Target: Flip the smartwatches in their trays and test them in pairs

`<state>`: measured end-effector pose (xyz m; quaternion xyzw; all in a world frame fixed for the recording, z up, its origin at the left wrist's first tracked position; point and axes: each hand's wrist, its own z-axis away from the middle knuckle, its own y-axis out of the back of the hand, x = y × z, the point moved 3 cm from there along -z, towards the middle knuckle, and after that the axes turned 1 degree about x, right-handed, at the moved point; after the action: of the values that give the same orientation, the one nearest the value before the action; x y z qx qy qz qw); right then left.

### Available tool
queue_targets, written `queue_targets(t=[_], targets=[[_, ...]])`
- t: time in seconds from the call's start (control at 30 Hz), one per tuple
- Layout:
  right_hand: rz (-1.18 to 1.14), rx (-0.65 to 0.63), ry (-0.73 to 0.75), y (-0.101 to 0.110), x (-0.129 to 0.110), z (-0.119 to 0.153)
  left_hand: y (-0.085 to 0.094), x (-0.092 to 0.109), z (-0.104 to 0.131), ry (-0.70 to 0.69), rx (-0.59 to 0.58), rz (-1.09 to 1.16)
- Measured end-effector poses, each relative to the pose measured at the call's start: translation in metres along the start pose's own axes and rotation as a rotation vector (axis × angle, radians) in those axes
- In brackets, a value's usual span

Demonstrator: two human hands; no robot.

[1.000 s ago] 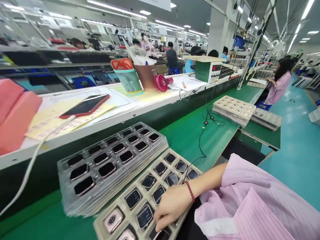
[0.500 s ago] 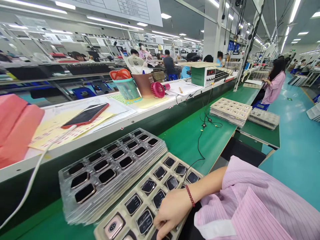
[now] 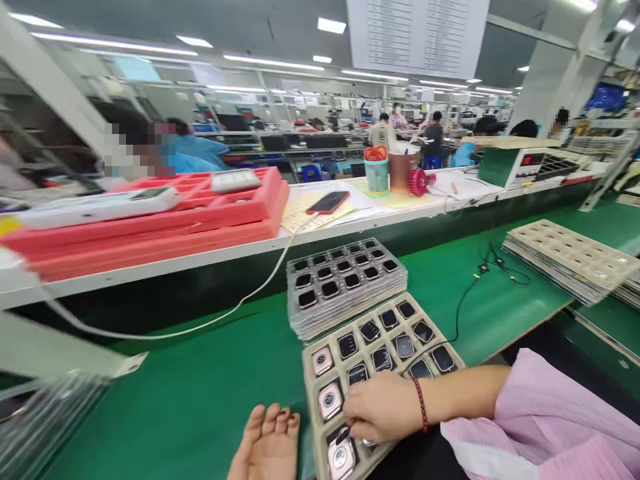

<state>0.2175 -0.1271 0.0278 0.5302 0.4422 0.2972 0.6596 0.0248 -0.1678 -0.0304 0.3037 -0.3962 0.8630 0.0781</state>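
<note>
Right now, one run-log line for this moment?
left hand: open, beside beige tray | right hand: pinching small black piece over beige tray | clear trays: stacked alongside

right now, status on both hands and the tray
Left hand open, palm up, beside beige tray. Right hand over tray, pinching small black piece by pink watch. Black cable crosses tray.

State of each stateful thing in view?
Left hand: open, palm up
Right hand: pinching small black piece
Leftmost pink square watches: backs up
Beige rectangular tray: loaded
Clear plastic trays: stacked, top loaded
Red-edged black phone: screen dark
Green-white rectangular box: red display lit
</note>
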Motion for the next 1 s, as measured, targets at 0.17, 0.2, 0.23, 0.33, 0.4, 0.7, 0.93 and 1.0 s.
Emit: queue_targets(t=[0.17,0.2,0.23,0.33,0.4,0.7,0.93,1.0], targets=[[0.097,-0.13,0.076,-0.01,-0.018,-0.013,-0.008,0.005,0.015,-0.004,0.06,0.118],[0.091,-0.147,0.068,-0.01,-0.018,-0.013,-0.007,0.005,0.015,0.0,0.053,0.13],[0.081,-0.158,0.057,-0.009,-0.018,-0.012,-0.006,0.005,0.015,0.002,0.043,0.142],[0.059,-0.178,0.018,-0.005,-0.015,-0.01,0.0,0.003,0.01,0.002,-0.01,0.174],[0.052,-0.179,-0.003,-0.004,-0.013,-0.01,0.004,0.001,0.006,-0.002,-0.04,0.19],[0.016,-0.184,-0.044,-0.002,-0.015,-0.013,0.015,-0.006,-0.003,-0.028,-0.166,0.237],[-0.024,-0.19,-0.078,-0.004,-0.014,-0.021,0.014,-0.009,-0.004,-0.036,-0.263,0.27],[-0.035,-0.169,-0.069,-0.013,-0.009,-0.018,0.013,-0.01,-0.001,-0.047,-0.292,0.29]])
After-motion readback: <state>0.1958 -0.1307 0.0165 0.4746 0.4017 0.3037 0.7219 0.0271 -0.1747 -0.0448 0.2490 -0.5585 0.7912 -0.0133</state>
